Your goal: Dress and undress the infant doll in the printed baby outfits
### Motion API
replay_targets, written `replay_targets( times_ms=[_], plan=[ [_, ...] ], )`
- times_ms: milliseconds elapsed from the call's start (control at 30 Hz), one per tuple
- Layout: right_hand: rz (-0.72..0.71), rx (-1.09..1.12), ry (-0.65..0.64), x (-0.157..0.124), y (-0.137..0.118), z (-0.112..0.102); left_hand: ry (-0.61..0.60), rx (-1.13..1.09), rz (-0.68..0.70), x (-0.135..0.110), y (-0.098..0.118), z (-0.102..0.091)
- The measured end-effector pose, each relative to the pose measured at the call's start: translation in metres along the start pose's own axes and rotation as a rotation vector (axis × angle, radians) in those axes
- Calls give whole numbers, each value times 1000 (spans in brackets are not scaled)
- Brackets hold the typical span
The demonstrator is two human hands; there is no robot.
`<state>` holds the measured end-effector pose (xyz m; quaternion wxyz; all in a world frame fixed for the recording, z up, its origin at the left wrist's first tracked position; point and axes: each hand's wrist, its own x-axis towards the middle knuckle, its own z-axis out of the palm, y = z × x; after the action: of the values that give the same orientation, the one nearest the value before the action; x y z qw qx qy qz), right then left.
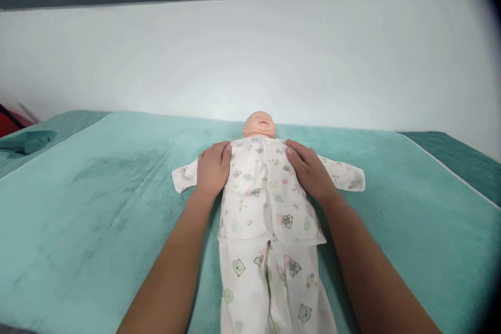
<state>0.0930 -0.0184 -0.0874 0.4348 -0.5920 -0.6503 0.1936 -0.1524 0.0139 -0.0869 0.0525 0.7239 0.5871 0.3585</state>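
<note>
A baby doll lies on its back on a teal blanket, head away from me, arms spread. It wears a white printed top and matching trousers. My left hand rests on the doll's shoulder at the left, fingers curved over the top's sleeve seam. My right hand lies on the other shoulder, fingers together and pressed on the cloth. Both thumbs point inward toward the chest.
The blanket covers a wide flat surface against a white wall. A darker green fold lies at the far left, with something red behind it. A white seam runs along the blanket's right side.
</note>
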Motion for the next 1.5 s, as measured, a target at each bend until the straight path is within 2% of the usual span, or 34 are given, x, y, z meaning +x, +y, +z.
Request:
replay_targets(
  times_ms=[100, 200, 267, 400, 467, 567, 633, 700, 733, 800, 900, 933, 1000, 1033, 1133, 1233, 1333, 1433, 1500],
  plan=[
    [15, -231, 63, 2, 26, -9, 5, 210, 15, -14, -15, -6],
    [101, -423, 72, -6, 54, -30, -19, 355, 17, -36, -31, -21],
    [138, -504, 43, -17, 72, -47, -28, 431, 7, -52, -40, -32],
    [114, -594, 41, -43, 98, -72, -41, 527, -79, -70, -55, -46],
    [104, -584, 56, -51, 104, -76, -53, 540, -98, -71, -62, -51],
    [117, -554, 92, -55, 100, -78, -27, 517, -32, -65, -73, -59],
    [116, -520, 171, -56, 90, -76, 17, 488, -26, -60, -79, -64],
    [56, -458, 276, -62, 73, -71, 44, 458, -76, -61, -80, -66],
    [3, -411, 314, -67, 63, -67, 63, 441, -100, -63, -78, -65],
    [-104, -275, 302, -84, 41, -58, 136, 381, -108, -76, -66, -63],
    [-149, -85, 103, -122, 10, -42, 229, 146, -74, -112, -32, -59],
    [-156, -55, 24, -137, 2, -38, 188, 34, -73, -128, -19, -60],
    [-122, -27, -75, -169, -10, -34, -24, -134, -58, -162, 7, -65],
    [-94, -17, -72, -185, -13, -34, -91, -190, -67, -179, 18, -69],
    [-55, 37, -4, -231, -16, -36, -177, -307, -79, -226, 41, -84],
    [-138, 11, -21, -263, -17, -35, -258, -300, -23, -260, 50, -89],
    [-243, -129, -37, -275, -21, -29, -265, -261, 4, -276, 52, -84],
    [-289, -194, -25, -274, -28, -26, -222, -270, 3, -275, 57, -82],
    [-272, -156, 13, -272, -37, -30, -189, -308, -1, -271, 64, -89]
  ],
)
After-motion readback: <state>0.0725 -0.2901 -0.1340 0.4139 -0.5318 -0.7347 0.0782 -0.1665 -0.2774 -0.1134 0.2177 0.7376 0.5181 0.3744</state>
